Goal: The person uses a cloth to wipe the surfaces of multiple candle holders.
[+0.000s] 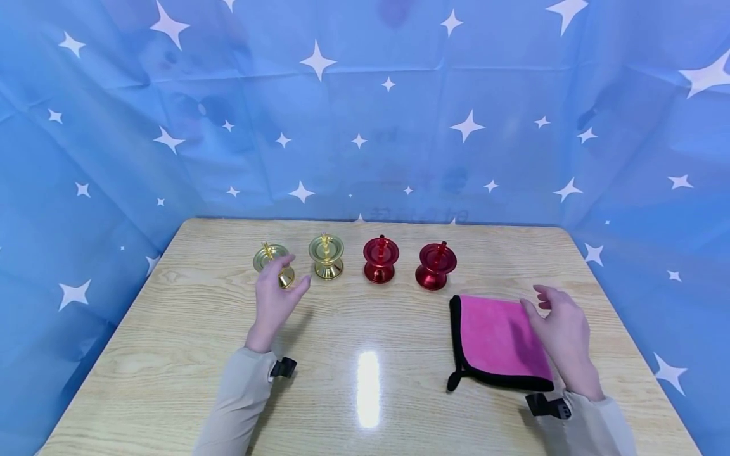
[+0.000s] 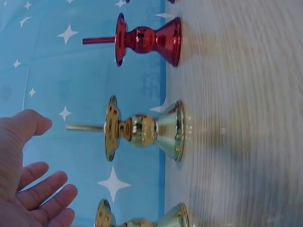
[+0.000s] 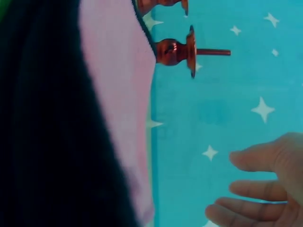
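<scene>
My left hand (image 1: 275,303) is held over the table near the leftmost gold candle holder (image 1: 287,277), partly covering it in the head view; its fingers are relaxed and hold nothing. Beside that one stands a second gold candle holder (image 1: 327,256), its thin spike upright on a dish. In the left wrist view, this gold holder (image 2: 137,130) lies past the thumb. Above the right part of a folded pink cloth (image 1: 496,335) with black edging hovers my right hand (image 1: 564,326), fingers loosely bent and empty. The right wrist view shows the cloth (image 3: 118,80) close up.
Two red candle holders (image 1: 380,259) (image 1: 435,266) stand right of the gold ones, in a row toward the back of the wooden table (image 1: 171,354). A blue curtain with white stars (image 1: 365,114) hangs behind and at both sides. Light reflects off the tabletop.
</scene>
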### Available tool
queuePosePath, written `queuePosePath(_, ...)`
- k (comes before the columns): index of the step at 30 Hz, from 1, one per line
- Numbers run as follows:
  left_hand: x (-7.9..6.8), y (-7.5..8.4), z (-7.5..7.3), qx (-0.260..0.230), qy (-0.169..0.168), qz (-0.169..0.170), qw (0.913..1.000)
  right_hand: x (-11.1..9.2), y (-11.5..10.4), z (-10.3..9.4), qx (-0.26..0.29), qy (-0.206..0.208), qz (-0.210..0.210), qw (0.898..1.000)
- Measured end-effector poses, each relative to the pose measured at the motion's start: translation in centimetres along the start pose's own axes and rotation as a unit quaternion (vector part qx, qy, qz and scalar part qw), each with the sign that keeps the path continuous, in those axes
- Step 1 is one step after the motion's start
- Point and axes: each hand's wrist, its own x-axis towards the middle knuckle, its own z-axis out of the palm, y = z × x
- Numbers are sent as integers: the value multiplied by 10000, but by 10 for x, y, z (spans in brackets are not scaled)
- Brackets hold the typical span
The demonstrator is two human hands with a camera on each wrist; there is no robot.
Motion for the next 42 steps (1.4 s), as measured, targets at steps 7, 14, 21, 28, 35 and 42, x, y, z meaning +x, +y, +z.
queuePosePath(7,0,9,10,-198,-270,-111,9994,-3,10,-1,-120,-370,214,9990)
queuePosePath(14,4,21,21,-425,-481,-35,9979,-6,18,-1,-187,-583,371,9974)
queuePosePath(21,4,27,33,-644,-657,-48,9957,-8,23,0,-198,-735,507,9958)
queuePosePath(28,6,35,43,-803,-773,105,9937,-9,28,2,-142,-928,470,9945)
queuePosePath(35,6,40,55,-909,-923,134,9915,-10,30,4,11,-1175,588,9913)
queuePosePath(42,6,45,62,-1020,-919,182,9904,-11,32,6,46,-1120,538,9922)
